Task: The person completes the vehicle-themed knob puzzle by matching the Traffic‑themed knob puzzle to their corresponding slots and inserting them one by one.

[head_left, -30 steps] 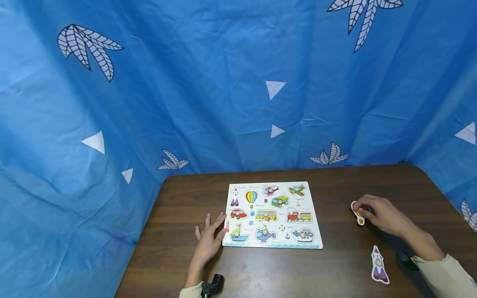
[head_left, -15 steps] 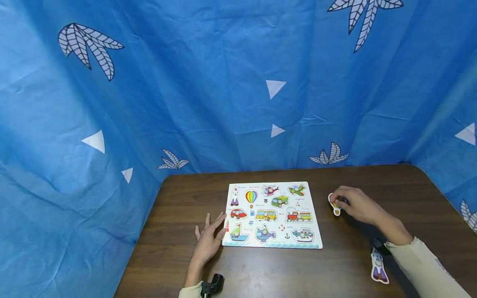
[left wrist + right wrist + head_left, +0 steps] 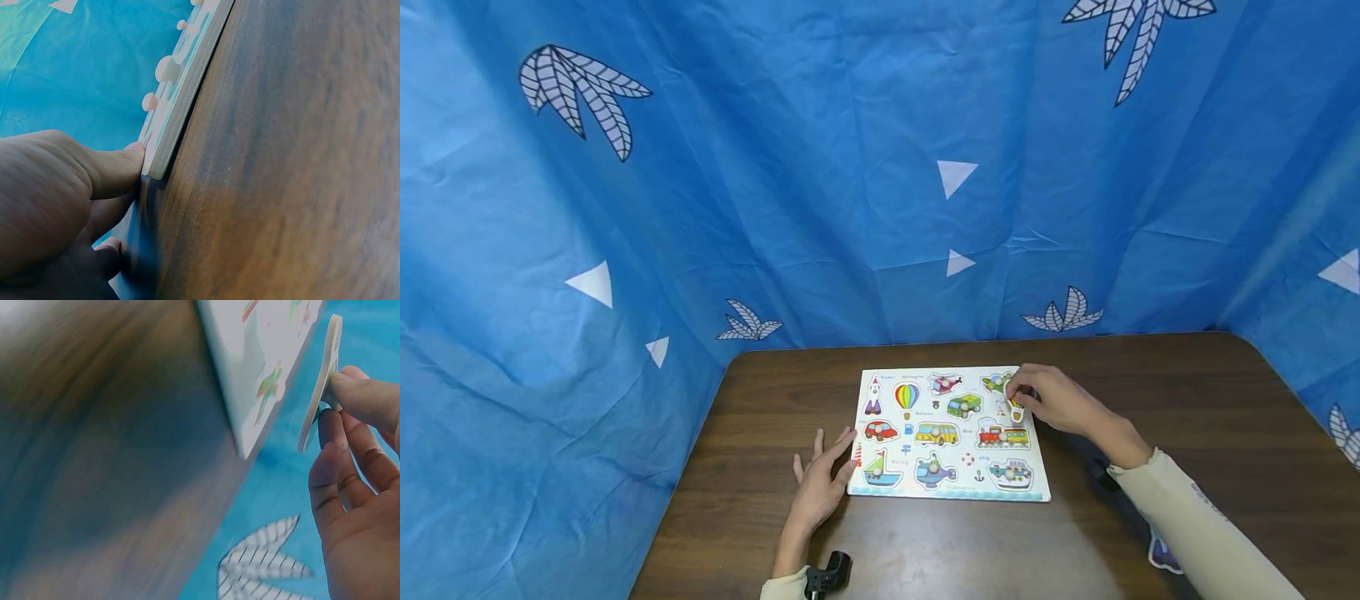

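Observation:
A white wooden peg puzzle board [image 3: 967,492] printed with vehicles lies on the brown table. My left hand [image 3: 822,487] rests at its left edge with fingers spread; in the left wrist view the thumb [image 3: 119,167] touches the board's corner. My right hand [image 3: 1060,404] pinches a small balloon-shaped puzzle piece [image 3: 1017,412] by its knob, over the board's upper right part near the green plane. In the right wrist view that piece [image 3: 320,387] is tilted edge-on and apart from the board. The fingers hide much of its printed face.
A rocket puzzle piece [image 3: 1162,554] lies on the table [image 3: 737,500] at the lower right, mostly hidden under the right sleeve [image 3: 1202,521]. Behind the table hangs a blue curtain [image 3: 850,208] with leaf and triangle prints. Knobbed pieces sit in the board.
My right hand has carried the balloon-shaped piece leftward from the right side of the table to over the board. The sleeve now covers most of the rocket piece. My left hand stays put.

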`<state>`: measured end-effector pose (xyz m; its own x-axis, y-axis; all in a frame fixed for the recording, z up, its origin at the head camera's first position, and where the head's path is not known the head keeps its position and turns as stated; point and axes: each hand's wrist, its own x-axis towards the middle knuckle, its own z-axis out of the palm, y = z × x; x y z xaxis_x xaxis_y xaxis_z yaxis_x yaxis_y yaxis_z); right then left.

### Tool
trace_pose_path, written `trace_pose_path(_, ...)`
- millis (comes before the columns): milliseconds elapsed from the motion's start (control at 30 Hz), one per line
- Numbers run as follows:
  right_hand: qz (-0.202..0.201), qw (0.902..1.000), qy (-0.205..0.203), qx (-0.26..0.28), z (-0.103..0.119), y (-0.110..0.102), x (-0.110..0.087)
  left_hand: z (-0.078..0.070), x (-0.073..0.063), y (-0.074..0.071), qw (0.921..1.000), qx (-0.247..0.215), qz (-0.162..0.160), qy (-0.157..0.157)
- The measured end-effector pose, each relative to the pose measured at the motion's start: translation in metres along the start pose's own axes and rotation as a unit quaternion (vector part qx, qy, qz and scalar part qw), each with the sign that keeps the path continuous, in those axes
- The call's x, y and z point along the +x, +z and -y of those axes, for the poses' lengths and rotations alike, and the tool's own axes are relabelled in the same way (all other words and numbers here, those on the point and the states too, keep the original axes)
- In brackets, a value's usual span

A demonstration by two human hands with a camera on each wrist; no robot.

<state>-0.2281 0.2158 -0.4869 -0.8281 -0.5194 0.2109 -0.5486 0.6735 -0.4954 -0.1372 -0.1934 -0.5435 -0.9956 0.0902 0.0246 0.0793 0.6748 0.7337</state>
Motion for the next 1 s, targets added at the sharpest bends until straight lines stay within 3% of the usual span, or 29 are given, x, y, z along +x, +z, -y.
trace_pose_path(500,0.063,0.998,-0.003,-0.003,0.034,0.035,0.056,0.0,0.0,0.001,1.0,0.001,-0.002,0.0)
trace_pose_path(1000,0.071,0.9953,-0.065,0.005,0.063,0.066,0.096,-0.002,0.0,0.001,1.0,0.004,-0.006,0.004)
